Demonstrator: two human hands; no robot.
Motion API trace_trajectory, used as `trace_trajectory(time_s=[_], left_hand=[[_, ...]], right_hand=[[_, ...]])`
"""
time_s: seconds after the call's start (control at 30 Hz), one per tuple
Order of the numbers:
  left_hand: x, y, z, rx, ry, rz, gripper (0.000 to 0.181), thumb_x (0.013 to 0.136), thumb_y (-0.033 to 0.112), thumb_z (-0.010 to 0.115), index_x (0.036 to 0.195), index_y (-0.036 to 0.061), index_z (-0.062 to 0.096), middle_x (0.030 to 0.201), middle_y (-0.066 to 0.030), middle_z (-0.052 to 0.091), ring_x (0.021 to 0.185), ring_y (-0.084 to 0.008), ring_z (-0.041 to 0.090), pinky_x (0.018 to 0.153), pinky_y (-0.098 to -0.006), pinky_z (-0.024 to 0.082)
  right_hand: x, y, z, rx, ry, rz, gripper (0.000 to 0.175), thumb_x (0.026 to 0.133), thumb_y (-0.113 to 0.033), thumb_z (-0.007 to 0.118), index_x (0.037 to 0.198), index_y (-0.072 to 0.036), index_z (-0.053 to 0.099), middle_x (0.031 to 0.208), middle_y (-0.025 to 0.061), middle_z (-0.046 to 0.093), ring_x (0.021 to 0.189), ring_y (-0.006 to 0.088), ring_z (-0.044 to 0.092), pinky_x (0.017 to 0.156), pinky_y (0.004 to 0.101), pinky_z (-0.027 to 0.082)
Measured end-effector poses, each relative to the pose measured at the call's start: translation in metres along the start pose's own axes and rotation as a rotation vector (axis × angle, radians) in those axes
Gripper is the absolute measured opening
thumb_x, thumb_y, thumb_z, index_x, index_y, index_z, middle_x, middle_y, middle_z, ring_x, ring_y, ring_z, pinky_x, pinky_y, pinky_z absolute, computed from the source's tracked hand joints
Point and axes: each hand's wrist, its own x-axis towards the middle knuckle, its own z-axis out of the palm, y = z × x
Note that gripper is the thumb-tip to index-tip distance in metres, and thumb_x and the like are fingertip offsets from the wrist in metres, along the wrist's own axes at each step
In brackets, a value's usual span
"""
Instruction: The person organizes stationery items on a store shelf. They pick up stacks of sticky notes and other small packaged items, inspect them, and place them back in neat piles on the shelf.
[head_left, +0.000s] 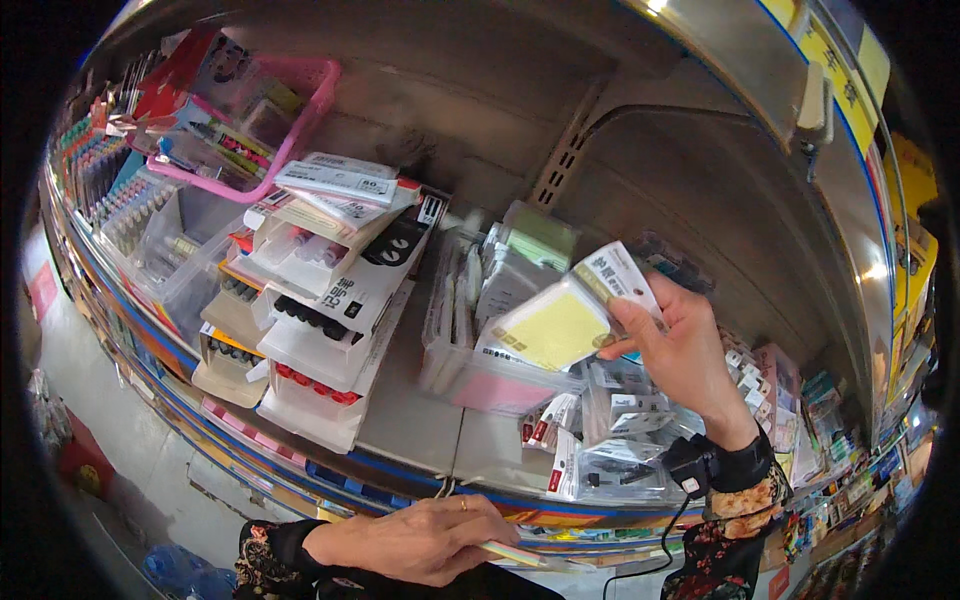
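My right hand (679, 349) pinches the header card of a packaged yellow sticky note pad (559, 330) between thumb and fingers. The pad tilts over the front of a clear plastic bin (442, 375), which holds several packs standing on edge. A green pad (540, 247) stands at the bin's back, and pink shows through its front wall. Low in the view, at the shelf's front edge, my left hand (420, 536) grips a thin pack with coloured edges (517, 553), seen nearly edge-on; it looks like another packaged notepad.
Left of the bin stand stacked open boxes of marker pens (322, 330), topped with loose packets (337, 184). A pink basket (319, 97) of stationery sits farther left. Clear packets (630, 420) lie below my right hand. The shelf's front rail (405, 487) runs across below.
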Motion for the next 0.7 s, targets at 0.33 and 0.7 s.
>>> trace_trajectory(time_s=[0.33,0.7], left_hand=[[0.012,-0.005,-0.009,0.246,0.051,0.089,0.033,0.071,-0.005,0.065,0.101,-0.0029,0.053,0.105,-0.0170,0.058,0.104,-0.0325,0.055,0.083,-0.0411,0.046],[0.016,-0.006,-0.010,0.415,0.103,0.075,0.022,0.077,-0.002,0.062,0.092,-0.0062,0.047,0.126,-0.0341,0.043,0.127,-0.0509,0.034,0.093,-0.0527,0.040]], right_hand=[[0.009,-0.024,-0.001,-0.473,-0.214,-0.114,0.019,0.082,-0.012,0.066,0.095,0.003,0.067,0.078,0.0230,0.064,0.071,0.0313,0.065,0.064,0.0345,0.049],[0.030,-0.023,-0.004,-0.605,-0.330,0.010,0.021,0.080,-0.011,0.070,0.096,0.003,0.068,0.075,0.0099,0.066,0.070,0.0116,0.057,0.064,0.0284,0.047]])
